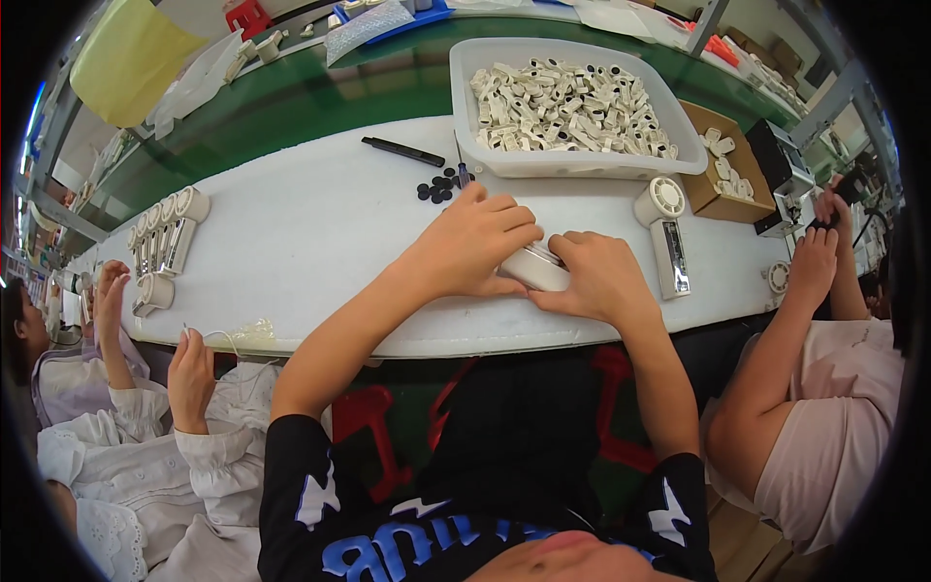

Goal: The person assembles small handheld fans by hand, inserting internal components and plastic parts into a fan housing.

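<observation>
A white, rounded piece (536,268), seemingly part of a handheld fan, is between my two hands over the white work surface. My right hand (603,279) grips its right end, thumb and fingers closed round it. At its left end my left hand (475,241) curls over it, the thumb along the near side. A thin dark tool (465,176) sticks up behind my left knuckles; whether the hand holds it is hidden. Small black round caps (441,186) lie just beyond that hand. A white fan with a shiny silver handle (668,238) lies to the right.
A translucent bin (700,155) of small white parts stands at the back, beside a cardboard box (761,206) with white pieces. A black pen-like tool (403,150) lies near the caps. Several fans (173,231) stand at left. Co-workers' hands (192,376) are on both sides.
</observation>
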`<state>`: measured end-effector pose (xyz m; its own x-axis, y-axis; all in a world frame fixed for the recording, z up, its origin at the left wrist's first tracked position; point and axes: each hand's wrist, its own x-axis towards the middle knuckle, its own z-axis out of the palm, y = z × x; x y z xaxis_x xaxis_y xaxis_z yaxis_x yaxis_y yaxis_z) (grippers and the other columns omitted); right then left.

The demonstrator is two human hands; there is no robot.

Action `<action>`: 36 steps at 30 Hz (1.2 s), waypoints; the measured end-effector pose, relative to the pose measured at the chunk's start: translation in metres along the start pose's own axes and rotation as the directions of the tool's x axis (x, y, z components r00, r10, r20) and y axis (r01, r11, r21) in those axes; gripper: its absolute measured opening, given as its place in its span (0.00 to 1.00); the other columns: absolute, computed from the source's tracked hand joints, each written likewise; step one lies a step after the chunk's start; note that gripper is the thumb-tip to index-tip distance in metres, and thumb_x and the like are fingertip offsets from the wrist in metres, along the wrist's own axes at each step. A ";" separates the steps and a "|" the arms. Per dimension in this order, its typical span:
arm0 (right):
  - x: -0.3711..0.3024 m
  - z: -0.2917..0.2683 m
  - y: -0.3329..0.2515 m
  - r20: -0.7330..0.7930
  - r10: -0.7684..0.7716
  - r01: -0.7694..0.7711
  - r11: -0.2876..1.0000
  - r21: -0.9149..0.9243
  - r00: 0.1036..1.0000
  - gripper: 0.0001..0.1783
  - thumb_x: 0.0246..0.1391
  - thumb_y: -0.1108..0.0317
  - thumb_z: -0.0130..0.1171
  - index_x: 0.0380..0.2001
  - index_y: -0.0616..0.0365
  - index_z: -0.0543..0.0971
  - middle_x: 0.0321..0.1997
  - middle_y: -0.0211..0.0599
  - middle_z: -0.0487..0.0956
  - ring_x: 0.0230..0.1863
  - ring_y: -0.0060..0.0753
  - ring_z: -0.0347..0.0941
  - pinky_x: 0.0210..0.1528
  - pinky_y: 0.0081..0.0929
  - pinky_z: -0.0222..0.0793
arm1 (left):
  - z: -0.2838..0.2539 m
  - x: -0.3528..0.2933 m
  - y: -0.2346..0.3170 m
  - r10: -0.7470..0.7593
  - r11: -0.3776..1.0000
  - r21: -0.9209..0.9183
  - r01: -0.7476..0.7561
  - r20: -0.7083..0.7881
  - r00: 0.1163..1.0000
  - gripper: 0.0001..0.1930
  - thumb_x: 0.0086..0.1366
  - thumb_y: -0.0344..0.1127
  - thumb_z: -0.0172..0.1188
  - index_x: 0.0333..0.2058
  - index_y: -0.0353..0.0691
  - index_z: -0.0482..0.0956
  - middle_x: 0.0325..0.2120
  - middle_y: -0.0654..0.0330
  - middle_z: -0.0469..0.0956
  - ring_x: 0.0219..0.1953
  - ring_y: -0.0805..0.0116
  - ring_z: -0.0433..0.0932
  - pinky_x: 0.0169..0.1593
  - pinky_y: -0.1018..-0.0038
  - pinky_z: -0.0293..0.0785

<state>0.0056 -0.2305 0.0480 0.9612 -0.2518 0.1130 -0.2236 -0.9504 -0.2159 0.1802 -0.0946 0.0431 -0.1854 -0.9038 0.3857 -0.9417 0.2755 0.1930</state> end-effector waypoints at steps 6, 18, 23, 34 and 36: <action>-0.005 0.003 0.001 -0.062 -0.014 0.016 0.999 0.034 0.998 0.24 0.38 0.45 0.68 0.28 0.55 0.79 0.26 0.37 0.79 0.30 0.43 0.78 0.31 0.38 0.73 | 0.007 -0.002 -0.006 0.081 0.995 -0.043 -0.085 -0.080 0.994 0.29 0.40 0.45 0.78 0.42 0.43 0.77 0.41 0.62 0.75 0.46 0.60 0.72 0.50 0.63 0.65; 0.008 0.010 0.017 -0.047 -0.242 0.243 0.970 0.006 0.969 0.22 0.37 0.48 0.69 0.25 0.54 0.76 0.23 0.33 0.77 0.25 0.40 0.76 0.27 0.36 0.70 | 0.014 -0.002 -0.005 0.058 0.996 -0.059 -0.064 -0.110 0.992 0.28 0.37 0.39 0.77 0.40 0.40 0.78 0.40 0.61 0.77 0.46 0.59 0.72 0.50 0.62 0.65; 0.008 0.013 0.020 -0.123 -0.314 0.320 0.947 0.032 0.941 0.22 0.35 0.50 0.71 0.25 0.55 0.76 0.23 0.33 0.76 0.24 0.40 0.75 0.26 0.36 0.69 | 0.014 -0.003 -0.004 0.092 0.994 -0.048 -0.099 -0.133 0.987 0.28 0.35 0.37 0.76 0.39 0.39 0.79 0.39 0.61 0.78 0.45 0.60 0.73 0.49 0.61 0.66; -0.036 0.032 -0.018 -0.399 0.002 0.091 0.972 0.215 0.917 0.25 0.35 0.65 0.74 0.41 0.57 0.78 0.33 0.38 0.77 0.34 0.41 0.74 0.32 0.34 0.70 | 0.009 -0.015 0.034 0.121 0.978 0.204 -0.054 -0.337 0.934 0.24 0.38 0.32 0.73 0.39 0.39 0.80 0.40 0.62 0.79 0.43 0.60 0.76 0.49 0.60 0.69; -0.040 0.040 -0.023 -0.444 0.084 0.031 0.969 0.246 0.892 0.27 0.33 0.70 0.76 0.42 0.58 0.79 0.38 0.40 0.79 0.37 0.42 0.75 0.36 0.33 0.72 | 0.019 -0.021 0.036 0.065 0.987 0.161 -0.002 -0.388 0.919 0.24 0.39 0.31 0.73 0.40 0.39 0.80 0.40 0.63 0.79 0.44 0.60 0.76 0.49 0.59 0.69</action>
<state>-0.0214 -0.1911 0.0098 0.7670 -0.3853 0.5130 -0.1467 -0.8837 -0.4444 0.1447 -0.0722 0.0246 -0.1230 -0.6856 0.7175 -0.9742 0.2214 0.0445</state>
